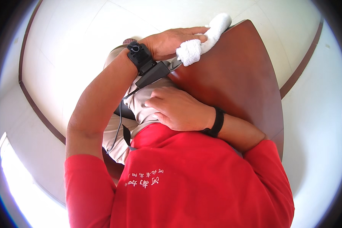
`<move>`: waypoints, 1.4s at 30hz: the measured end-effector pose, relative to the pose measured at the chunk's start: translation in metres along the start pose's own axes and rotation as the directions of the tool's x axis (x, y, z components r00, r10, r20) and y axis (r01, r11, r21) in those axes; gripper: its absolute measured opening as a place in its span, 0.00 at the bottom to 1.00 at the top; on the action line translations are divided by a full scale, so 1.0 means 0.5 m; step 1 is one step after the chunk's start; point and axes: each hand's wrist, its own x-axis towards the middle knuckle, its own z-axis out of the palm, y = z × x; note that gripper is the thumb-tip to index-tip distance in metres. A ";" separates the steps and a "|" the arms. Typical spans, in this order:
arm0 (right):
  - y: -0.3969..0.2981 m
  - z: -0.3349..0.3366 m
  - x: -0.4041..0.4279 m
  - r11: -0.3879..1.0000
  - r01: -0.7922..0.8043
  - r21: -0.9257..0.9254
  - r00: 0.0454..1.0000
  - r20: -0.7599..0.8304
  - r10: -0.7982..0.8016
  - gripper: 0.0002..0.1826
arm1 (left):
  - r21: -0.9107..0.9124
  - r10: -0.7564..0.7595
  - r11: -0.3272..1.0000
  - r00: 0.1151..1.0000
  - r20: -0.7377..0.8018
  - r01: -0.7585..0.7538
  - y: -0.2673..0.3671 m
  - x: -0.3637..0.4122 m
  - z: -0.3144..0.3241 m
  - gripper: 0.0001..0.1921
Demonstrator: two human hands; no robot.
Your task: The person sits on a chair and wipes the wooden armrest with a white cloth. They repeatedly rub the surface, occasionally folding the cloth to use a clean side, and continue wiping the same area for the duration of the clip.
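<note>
My left hand (176, 41) reaches over the edge of a reddish-brown wooden table, with its fingers on a rolled white terry towel (215, 32). The towel lies bent along the table's edge, and one thick end hangs near my wrist. A black strap with a black device (142, 59) is on my left wrist. Below it, a dark block (153, 74) with a cable sits by the table edge. My right hand (179, 109) rests palm down on my lap, loosely curled; its palm side is hidden. A black band (216, 122) circles the right wrist.
The wooden table (230, 71) has a curved far edge and fills the right of the view. Pale floor tiles (74, 31) and a dark skirting strip (40, 114) lie beyond. A thin cable (119, 122) runs down over my beige trousers (142, 105).
</note>
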 end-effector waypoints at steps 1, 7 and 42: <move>-0.004 -0.002 0.001 1.000 0.000 0.026 1.000 0.002 0.000 0.14 | 0.028 -0.065 0.998 0.998 0.004 0.065 -0.009 0.000 -0.010 0.31; 0.008 0.005 -0.012 0.977 0.031 0.209 0.998 -0.068 -0.017 0.15 | 0.411 -0.290 0.862 0.954 -0.080 0.297 -0.077 -0.029 -0.058 0.26; 0.054 -0.059 0.003 0.966 -0.094 0.242 0.995 0.034 0.088 0.15 | 0.326 -0.299 0.885 0.942 -0.151 0.333 -0.036 -0.086 -0.060 0.24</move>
